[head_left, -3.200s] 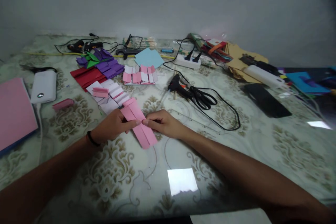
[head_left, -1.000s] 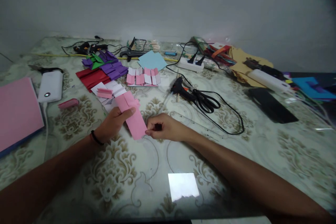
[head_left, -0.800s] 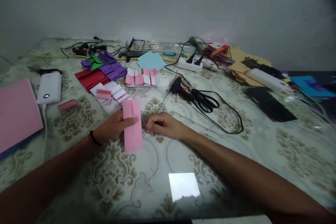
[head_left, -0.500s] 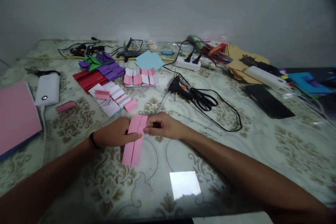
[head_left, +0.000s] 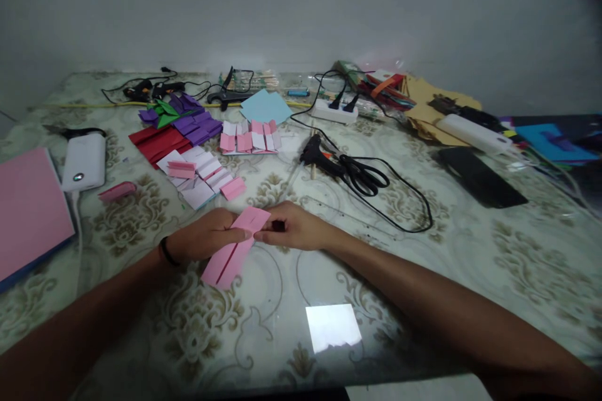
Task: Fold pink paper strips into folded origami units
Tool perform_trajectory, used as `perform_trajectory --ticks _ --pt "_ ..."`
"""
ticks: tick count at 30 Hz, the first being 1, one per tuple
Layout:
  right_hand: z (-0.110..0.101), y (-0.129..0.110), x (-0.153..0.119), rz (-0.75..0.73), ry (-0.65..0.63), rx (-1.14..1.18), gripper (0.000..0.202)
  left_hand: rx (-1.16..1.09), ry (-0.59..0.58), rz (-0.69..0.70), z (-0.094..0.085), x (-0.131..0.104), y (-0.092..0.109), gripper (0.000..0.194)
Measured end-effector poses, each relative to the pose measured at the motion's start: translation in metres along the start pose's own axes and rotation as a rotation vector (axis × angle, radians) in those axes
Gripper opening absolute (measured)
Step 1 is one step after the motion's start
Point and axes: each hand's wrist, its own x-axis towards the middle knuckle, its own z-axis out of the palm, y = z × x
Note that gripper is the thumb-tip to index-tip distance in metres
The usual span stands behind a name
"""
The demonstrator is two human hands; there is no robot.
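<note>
A folded strip of pink paper [head_left: 226, 263] is held between both hands above the table, its lower end slanting down to the left. My left hand [head_left: 207, 235] is closed on it, thumb across the front and fingers behind. On the right edge, my right hand [head_left: 296, 225] pinches the same paper between thumb and fingers. A dark slit runs along the lower half where two folds meet. Just beyond lie folded pink and white paper pieces [head_left: 204, 175]. A clear ruler [head_left: 350, 218] rests on the table right of my right hand.
A black glue gun [head_left: 320, 156] with a coiled cord lies ahead. A white power bank [head_left: 84, 161] and pink sheets [head_left: 31, 213] are on the left. Purple folded paper [head_left: 200, 128], a white power strip [head_left: 335, 111] and a black phone [head_left: 482, 177] lie farther out.
The pink paper has turned, its lower end swinging left and its top tilting right. Its upper part now looks flat and bent across at the thumbs. Both hands keep hold.
</note>
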Motion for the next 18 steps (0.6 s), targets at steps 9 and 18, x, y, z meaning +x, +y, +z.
perform_trajectory --ticks 9,18 --pt "-0.0016 -0.0008 0.0006 0.028 0.032 0.001 0.042 0.054 -0.022 0.019 -0.0013 0.0025 -0.0026 0.030" --pt "-0.0013 -0.0033 0.0000 0.095 0.060 0.064 0.050 0.121 0.008 0.049 0.0007 0.0018 0.0018 0.025"
